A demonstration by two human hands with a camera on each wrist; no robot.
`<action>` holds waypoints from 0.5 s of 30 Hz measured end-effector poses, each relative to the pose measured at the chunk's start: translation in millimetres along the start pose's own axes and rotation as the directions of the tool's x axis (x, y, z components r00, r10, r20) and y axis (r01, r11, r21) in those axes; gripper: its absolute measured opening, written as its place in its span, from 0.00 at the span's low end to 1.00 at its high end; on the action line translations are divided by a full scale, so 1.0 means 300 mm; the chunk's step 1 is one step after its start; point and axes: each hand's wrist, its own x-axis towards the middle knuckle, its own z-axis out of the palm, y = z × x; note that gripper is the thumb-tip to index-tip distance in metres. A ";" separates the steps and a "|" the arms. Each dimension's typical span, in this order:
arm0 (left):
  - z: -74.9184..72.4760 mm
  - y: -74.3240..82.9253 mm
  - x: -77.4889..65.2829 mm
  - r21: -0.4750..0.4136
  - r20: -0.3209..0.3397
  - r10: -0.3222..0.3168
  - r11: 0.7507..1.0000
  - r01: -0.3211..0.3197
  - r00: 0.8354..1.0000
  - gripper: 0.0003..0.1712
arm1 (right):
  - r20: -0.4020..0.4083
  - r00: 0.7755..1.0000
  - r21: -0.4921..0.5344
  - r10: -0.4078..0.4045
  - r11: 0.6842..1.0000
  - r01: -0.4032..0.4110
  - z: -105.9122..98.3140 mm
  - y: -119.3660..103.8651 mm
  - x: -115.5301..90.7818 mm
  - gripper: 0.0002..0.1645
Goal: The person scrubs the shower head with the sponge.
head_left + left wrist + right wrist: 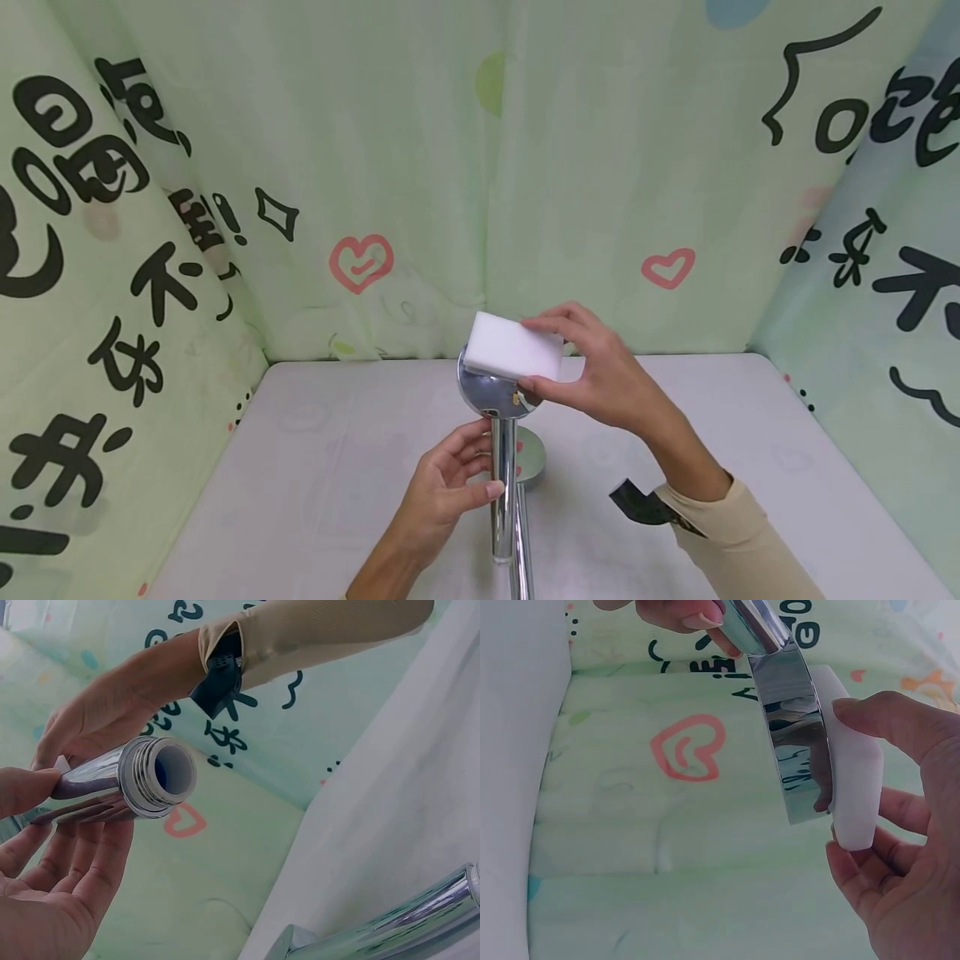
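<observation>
A chrome handheld shower head (503, 500) is upright in the head view, its round head at the top. My left hand (448, 487) holds its handle between thumb and fingers. With my right hand (600, 367) I grip a white sponge (510, 346) by its edges, thumb on one side and fingers on the other. The sponge (853, 772) lies against the head's face in the right wrist view. In the left wrist view the handle's threaded open end (146, 780) points toward the camera.
A second chrome shower head (533, 458) lies on the white-covered table (337, 467), partly hidden behind the held one. Pale green printed curtains (420, 167) stand around the back and both sides. A black strap (641, 502) hangs at my right sleeve (738, 542).
</observation>
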 end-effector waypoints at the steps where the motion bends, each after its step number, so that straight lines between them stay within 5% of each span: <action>1: 0.000 -0.001 0.001 0.001 0.001 0.001 1.000 -0.001 1.000 0.37 | -0.001 1.000 0.004 -0.002 1.000 0.002 0.000 -0.001 0.001 0.36; 15: -0.005 -0.001 0.011 -0.001 -0.007 0.003 1.000 -0.003 1.000 0.37 | 0.038 0.999 0.013 -0.008 1.000 0.007 0.012 -0.011 -0.008 0.36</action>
